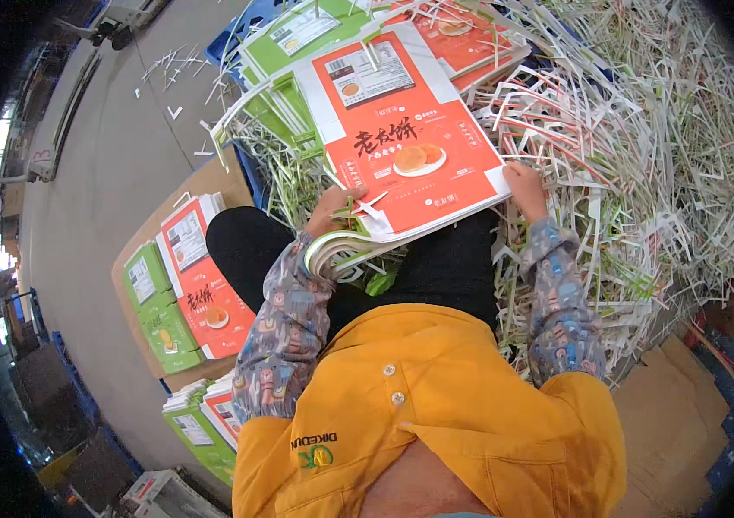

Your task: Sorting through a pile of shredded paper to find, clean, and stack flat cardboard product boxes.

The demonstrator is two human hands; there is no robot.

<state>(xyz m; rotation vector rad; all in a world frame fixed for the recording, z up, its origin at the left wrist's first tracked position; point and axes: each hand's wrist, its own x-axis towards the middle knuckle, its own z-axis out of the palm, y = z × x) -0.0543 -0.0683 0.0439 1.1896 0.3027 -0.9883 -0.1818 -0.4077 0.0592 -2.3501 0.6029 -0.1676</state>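
A stack of flat red-orange printed carton sheets (462,147) with white edges and a picture of round cakes lies across my lap. My left hand (332,210) closes on the stack's near left corner, where lower sheets curl downward. At the near right corner, my right hand (526,188) pinches the edge, thumb on top and the other fingers mostly hidden. Thin paper scraps lie over the sheets near my left fingers. Just beyond is a stack of green printed sheets (285,116), with another orange stack (470,53) at the far right of it.
A large heap of shredded paper strips (634,147) covers the right side. Green and orange sheet stacks (211,302) sit on brown cardboard (138,250) to the left. More stacks (203,423) stand at lower left. Cardboard pieces (673,423) lie at lower right, beside a grey floor (99,224) further left.
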